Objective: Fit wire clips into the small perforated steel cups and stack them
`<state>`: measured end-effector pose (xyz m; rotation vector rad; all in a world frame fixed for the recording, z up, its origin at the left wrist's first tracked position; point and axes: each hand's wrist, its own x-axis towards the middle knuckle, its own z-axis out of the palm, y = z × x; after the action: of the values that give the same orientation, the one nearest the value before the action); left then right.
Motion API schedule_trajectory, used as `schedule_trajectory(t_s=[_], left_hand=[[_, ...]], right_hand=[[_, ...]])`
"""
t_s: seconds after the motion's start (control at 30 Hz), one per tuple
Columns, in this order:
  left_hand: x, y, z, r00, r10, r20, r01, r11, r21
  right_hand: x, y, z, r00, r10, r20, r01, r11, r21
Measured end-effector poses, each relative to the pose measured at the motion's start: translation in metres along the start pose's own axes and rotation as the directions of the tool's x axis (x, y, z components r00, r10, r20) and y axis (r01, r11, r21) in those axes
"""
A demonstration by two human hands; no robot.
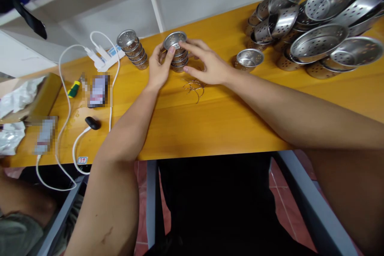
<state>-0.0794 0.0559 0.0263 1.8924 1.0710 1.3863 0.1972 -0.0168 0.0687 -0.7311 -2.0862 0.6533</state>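
Observation:
A short stack of perforated metal cups (179,59) stands upright on the table before me. My left hand (158,68) grips its left side, thumb on the front of the top cup and fingers behind, partly hidden. From the right, my right hand (208,64) reaches over with its fingers stretched and apart; the index fingertip touches the top cup's rim. The right thumb lies close to the lower cups. Several thin wire rings (195,88) lie on the table just below the right hand. Another stack of perforated cups (136,50) stands to the left.
A single perforated cup (249,59) stands right of my hands, before a large pile of perforated metal containers (319,42). Leftward are a power strip (109,60), white cables (111,100), a phone (98,91), and a green-yellow object (73,89). Another person's leg (27,200) shows lower left.

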Motion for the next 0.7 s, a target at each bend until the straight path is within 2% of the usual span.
schedule_trajectory(t_s=[0.37,0.57,0.7], left_hand=[[-0.008,0.01,0.005,0.997,0.022,-0.079,-0.021,1.0,0.014],[-0.007,0.013,0.0,0.999,0.006,-0.041,-0.005,1.0,0.025],[-0.006,0.007,-0.001,0.999,0.034,-0.022,-0.033,0.998,0.05]], right_hand=[[0.0,0.007,0.007,0.999,-0.033,0.012,0.032,0.999,0.023],[-0.002,0.007,0.008,0.999,-0.047,-0.016,0.048,0.999,0.025],[-0.002,0.007,0.006,0.999,-0.032,0.014,0.031,0.999,0.04]])
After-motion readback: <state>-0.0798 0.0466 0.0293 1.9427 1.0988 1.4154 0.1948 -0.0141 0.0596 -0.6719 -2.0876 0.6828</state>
